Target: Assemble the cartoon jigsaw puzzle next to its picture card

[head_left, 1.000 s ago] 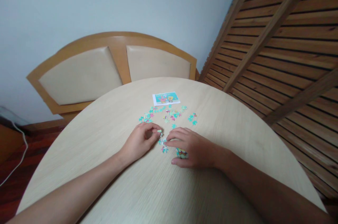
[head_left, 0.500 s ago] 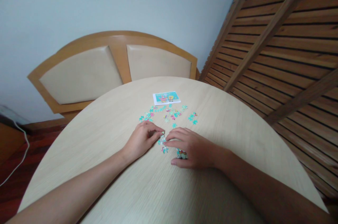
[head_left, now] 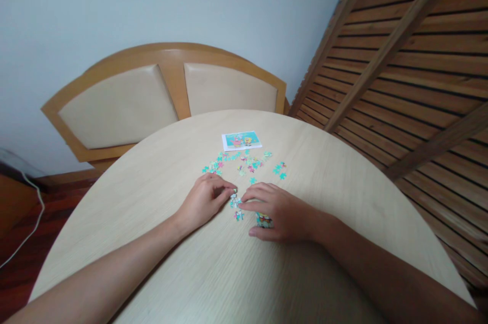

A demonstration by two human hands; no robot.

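Observation:
My left hand (head_left: pixel 205 199) pinches a small puzzle piece (head_left: pixel 235 190) between thumb and forefinger, just above a few joined pieces (head_left: pixel 235 202) on the table. My right hand (head_left: pixel 280 213) lies palm down with its fingers apart, a fingertip touching or close to the right side of those joined pieces. Below them sits another small piece cluster (head_left: pixel 239 215) in pink and teal. Partly covered by my right hand is an assembled section (head_left: pixel 264 219) with a yellow cartoon figure.
Several loose puzzle pieces (head_left: pixel 251 164) are scattered beyond my hands. Behind them lies a picture card (head_left: pixel 242 141) with pink and yellow cartoon figures. The round wooden table (head_left: pixel 183 273) faces a padded headboard (head_left: pixel 177 80); a slatted wooden panel (head_left: pixel 404 59) stands to the right.
The view has shifted slightly. The piece in my left fingers has turned or tilted a little at the top of the joined pieces; my right hand stays nearly still.

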